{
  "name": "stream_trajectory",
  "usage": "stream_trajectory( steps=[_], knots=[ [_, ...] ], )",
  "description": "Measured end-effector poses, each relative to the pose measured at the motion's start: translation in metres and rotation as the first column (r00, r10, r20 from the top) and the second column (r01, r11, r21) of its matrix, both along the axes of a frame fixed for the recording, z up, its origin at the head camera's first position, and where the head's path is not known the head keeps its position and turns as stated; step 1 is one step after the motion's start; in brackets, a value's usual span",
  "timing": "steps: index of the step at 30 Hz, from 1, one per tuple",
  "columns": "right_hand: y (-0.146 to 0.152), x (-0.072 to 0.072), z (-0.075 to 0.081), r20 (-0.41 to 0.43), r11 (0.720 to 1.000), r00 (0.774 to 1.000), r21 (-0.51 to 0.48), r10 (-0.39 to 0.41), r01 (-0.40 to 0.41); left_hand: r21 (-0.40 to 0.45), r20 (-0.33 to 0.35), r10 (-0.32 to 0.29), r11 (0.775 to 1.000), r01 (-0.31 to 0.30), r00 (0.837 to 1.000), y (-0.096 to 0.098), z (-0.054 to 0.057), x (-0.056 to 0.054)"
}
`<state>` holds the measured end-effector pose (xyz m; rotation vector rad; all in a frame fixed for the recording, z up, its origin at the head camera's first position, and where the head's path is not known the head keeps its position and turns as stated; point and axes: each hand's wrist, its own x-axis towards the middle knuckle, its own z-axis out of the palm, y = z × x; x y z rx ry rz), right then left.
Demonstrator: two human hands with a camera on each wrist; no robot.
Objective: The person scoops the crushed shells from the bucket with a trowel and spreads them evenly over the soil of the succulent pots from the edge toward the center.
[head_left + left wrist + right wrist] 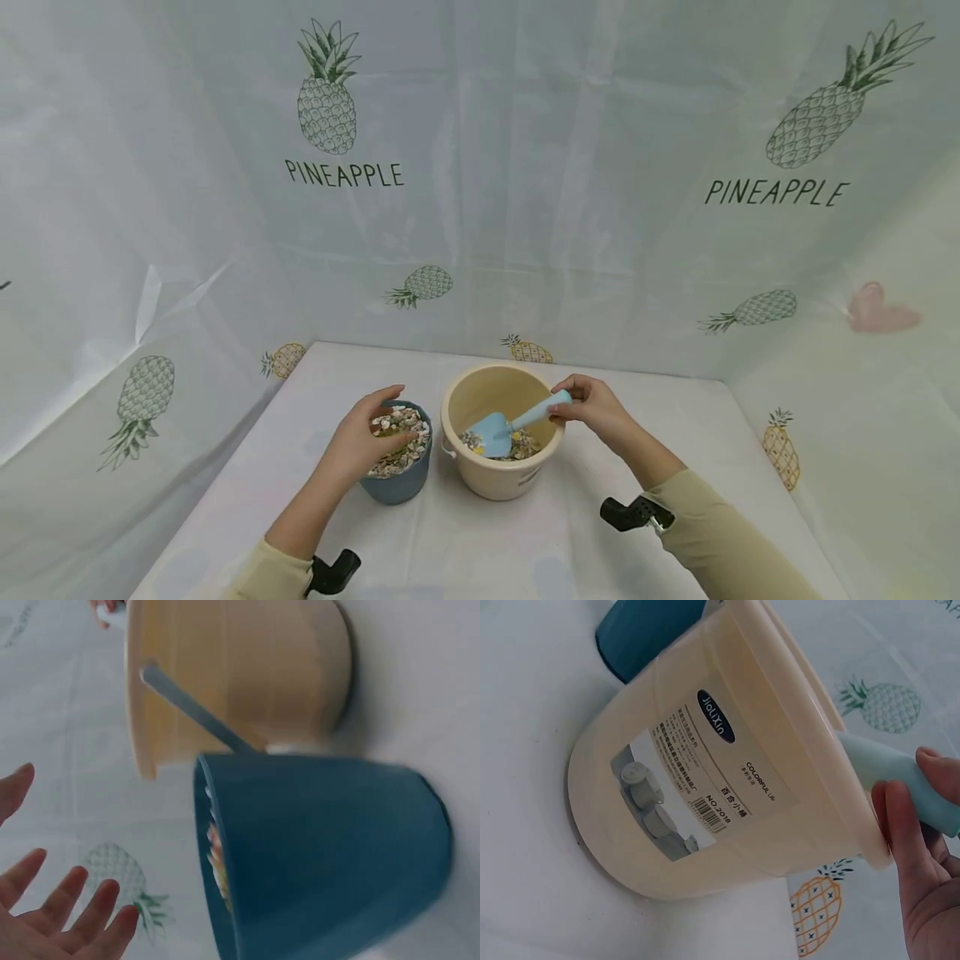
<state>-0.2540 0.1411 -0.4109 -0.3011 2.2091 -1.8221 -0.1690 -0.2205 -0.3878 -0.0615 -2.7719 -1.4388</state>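
Note:
A light blue hand trowel (492, 435) slants down into the cream bucket (502, 483), its blade over pebbles (525, 447) at the bottom. My right hand (595, 410) pinches the end of the trowel's handle (900, 776) at the bucket's right rim. Left of the bucket stands a dark blue pot (397, 486) filled with small pebbles and shell-like bits (408, 454). Over the pot's mouth, my left hand (360, 437) has its fingers spread and holds nothing. In the left wrist view those fingers (67, 900) show apart from the pot's rim.
Both containers stand side by side on a white-covered table (480, 558). A grey bucket handle (191, 709) sticks out between them. Behind the table hangs a pale curtain (540, 250) printed with pineapples. The bucket bears a printed label (697, 776).

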Motion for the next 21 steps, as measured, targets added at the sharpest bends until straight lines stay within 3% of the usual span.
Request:
stream_trajectory(
  steps=[6,11,16,21],
  knots=[
    [0.000,0.002,-0.005,0.013,0.997,0.998,-0.044,-0.055,0.056,-0.129,-0.011,-0.045,0.991,0.043,0.999,-0.035,-0.005,-0.003],
    [0.000,0.006,-0.006,0.026,0.993,0.995,-0.070,-0.097,0.099,-0.174,0.035,-0.146,0.973,0.150,0.989,-0.058,-0.014,-0.008],
    [-0.001,0.008,-0.005,0.024,0.990,0.994,-0.086,-0.106,0.108,-0.172,0.133,-0.269,0.942,0.289,0.954,-0.072,-0.024,-0.009],
    [-0.001,0.007,-0.004,0.029,0.987,0.993,-0.111,-0.112,0.115,-0.100,0.207,-0.353,0.920,0.379,0.912,-0.082,-0.033,-0.013]
  ],
)
